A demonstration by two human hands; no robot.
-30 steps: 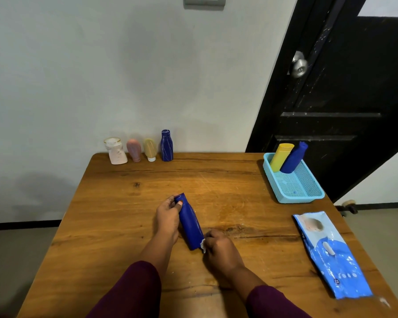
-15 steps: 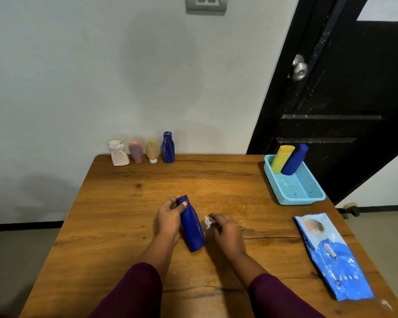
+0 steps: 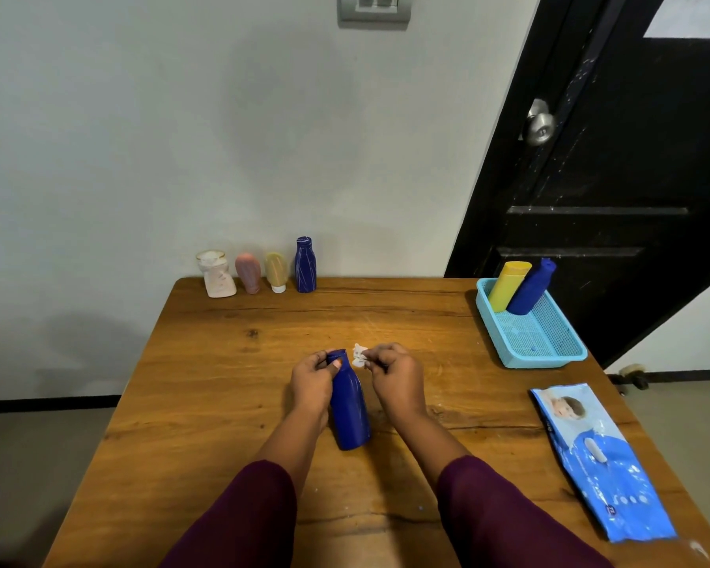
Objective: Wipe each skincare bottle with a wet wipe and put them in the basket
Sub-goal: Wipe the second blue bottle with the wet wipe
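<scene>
A dark blue bottle [image 3: 349,407] lies on the wooden table [image 3: 206,387], its cap pointing away from me. My left hand [image 3: 310,383] grips it near the neck, thumb on the cap. My right hand [image 3: 390,375] pinches a small crumpled white wet wipe [image 3: 358,356] just right of the cap. The light blue basket [image 3: 550,354] at the table's right back holds a yellow bottle [image 3: 507,284] and a blue bottle [image 3: 531,289], both leaning on its rim. Against the wall stand a white bottle [image 3: 218,274], a pink tube [image 3: 248,272], a yellow tube [image 3: 276,272] and a blue streaked bottle [image 3: 305,265].
A blue wet wipe pack [image 3: 599,457] lies flat near the table's right edge. A black door [image 3: 615,157] with a metal knob stands behind the basket. The wall runs along the table's far edge.
My right hand has moved with the wipe from the bottle's base up to beside its cap. The left hand has kept its hold near the neck.
</scene>
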